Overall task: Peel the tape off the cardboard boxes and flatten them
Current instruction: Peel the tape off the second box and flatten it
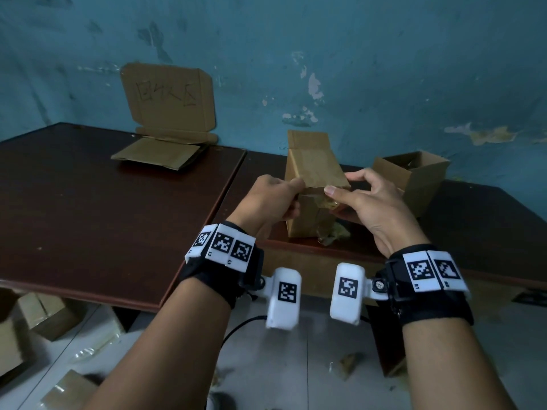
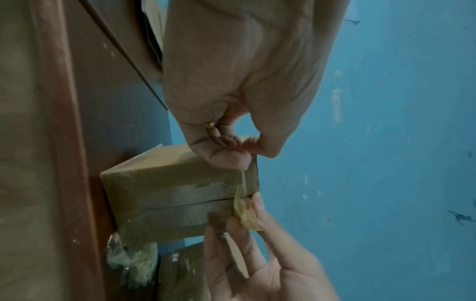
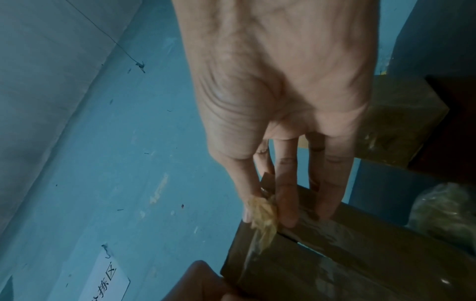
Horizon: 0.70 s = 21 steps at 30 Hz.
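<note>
A small cardboard box (image 1: 313,176) stands on end on the dark table (image 1: 88,202), its taped face toward me. My left hand (image 1: 273,199) grips the box's upper left corner (image 2: 180,173) and steadies it. My right hand (image 1: 355,199) pinches a crumpled strip of yellowish tape (image 2: 247,211) between thumb and fingers at the box's seam. The right wrist view shows the tape (image 3: 262,215) still joined to the box (image 3: 335,254) by a stretched strip.
An open cardboard box (image 1: 414,179) stands to the right, against the blue wall. Flattened cardboard (image 1: 159,155) lies at the back left below an upright lettered sheet (image 1: 168,99). Crumpled tape scraps (image 1: 334,232) lie by the box's base. More boxes (image 1: 35,315) sit on the floor.
</note>
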Motion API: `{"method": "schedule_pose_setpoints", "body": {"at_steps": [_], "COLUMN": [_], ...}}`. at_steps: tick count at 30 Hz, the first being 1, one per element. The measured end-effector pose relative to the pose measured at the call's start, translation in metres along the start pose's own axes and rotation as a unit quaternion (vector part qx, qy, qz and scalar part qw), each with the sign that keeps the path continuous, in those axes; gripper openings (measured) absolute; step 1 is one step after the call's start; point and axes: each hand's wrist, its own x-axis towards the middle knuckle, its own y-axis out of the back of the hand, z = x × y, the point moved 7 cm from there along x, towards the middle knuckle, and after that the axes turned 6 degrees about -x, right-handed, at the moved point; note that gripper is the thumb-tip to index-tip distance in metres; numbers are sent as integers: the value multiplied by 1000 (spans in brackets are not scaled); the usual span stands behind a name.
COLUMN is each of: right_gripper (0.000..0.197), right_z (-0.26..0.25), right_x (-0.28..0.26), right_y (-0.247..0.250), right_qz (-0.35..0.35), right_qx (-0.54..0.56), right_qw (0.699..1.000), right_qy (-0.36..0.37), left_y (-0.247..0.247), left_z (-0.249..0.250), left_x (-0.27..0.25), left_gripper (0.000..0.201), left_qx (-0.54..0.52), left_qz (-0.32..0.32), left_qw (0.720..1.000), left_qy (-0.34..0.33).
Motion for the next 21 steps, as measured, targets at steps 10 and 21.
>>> {"method": "schedule_pose_setpoints", "body": {"at_steps": [10, 21], "right_gripper": [39, 37], "right_z": [5, 4], "right_x": [2, 5], "right_y": [-1, -8], "right_qz": [26, 68], "right_qx": [41, 59], "right_qw": [999, 996], "right_qy": [-15, -9], "left_y": [-8, -3], "left_z": [-11, -17], "left_x": [3, 7], "left_gripper": [24, 26], "left_qx": [-93, -48], "left_qz": [-29, 82], "left_qw": [995, 991], "left_qy": [-14, -90]}}
